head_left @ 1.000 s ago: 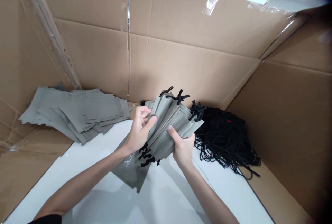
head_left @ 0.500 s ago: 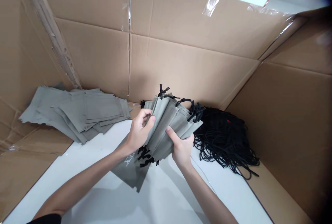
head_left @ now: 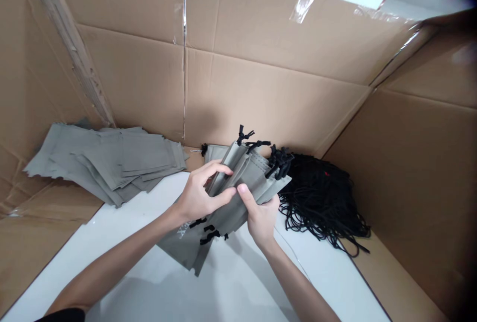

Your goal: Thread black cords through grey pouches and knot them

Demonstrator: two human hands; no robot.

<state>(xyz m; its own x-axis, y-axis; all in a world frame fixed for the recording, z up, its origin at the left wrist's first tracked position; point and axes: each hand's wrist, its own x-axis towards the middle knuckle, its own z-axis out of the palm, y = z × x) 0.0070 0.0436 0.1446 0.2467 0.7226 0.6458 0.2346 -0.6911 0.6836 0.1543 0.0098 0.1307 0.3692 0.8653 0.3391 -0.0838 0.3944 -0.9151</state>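
Observation:
A thick bundle of grey drawstring pouches (head_left: 257, 168) is held up in front of me, with knotted black cords at both ends. My right hand (head_left: 263, 215) is closed round the bundle's right side, thumb across its front. My left hand (head_left: 203, 188) grips the left pouches between thumb and fingers, and some of them stand apart from the rest. Underneath, a larger grey pouch with white lettering (head_left: 186, 250) lies on the white table (head_left: 238, 287), partly hidden by my left hand and the bundle.
At the left lies a loose pile of flat grey pouches (head_left: 112, 158). A tangled heap of black cords (head_left: 324, 202) sits to the right. More grey pouches (head_left: 214, 153) lie behind the bundle. Cardboard walls (head_left: 276, 78) enclose the table at the back and sides.
My left hand has shifted right across the bundle, its thumb now close to my right thumb. The left pouches have tipped rightward. My right hand has hardly moved.

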